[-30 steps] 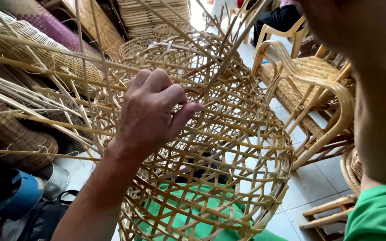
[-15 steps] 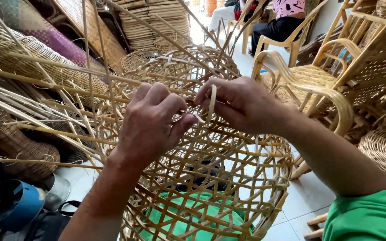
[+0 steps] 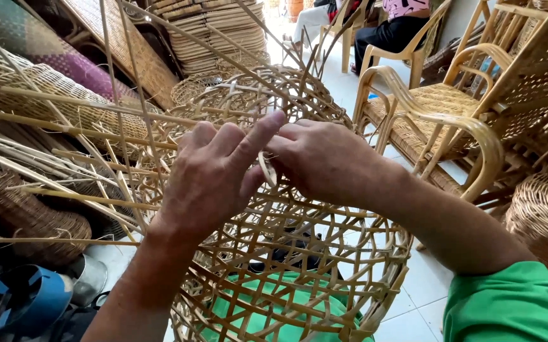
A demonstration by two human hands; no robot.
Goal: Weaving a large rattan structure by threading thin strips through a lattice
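Both hands are meeting over the top of the open-weave cane basket (image 3: pixel 299 253), itself resting across the person's lap. The left hand (image 3: pixel 213 177) and right hand (image 3: pixel 324 161) are pinching one flat cane strip (image 3: pixel 266 170) between their fingertips, just left of the rattan armchair (image 3: pixel 438 120).

No packages, labels, signs or screens can be seen anywhere in the view. Only woven cane goods are shown (baskets, chairs, loose strips), and none is wrapped, tagged or marked in any visible way.
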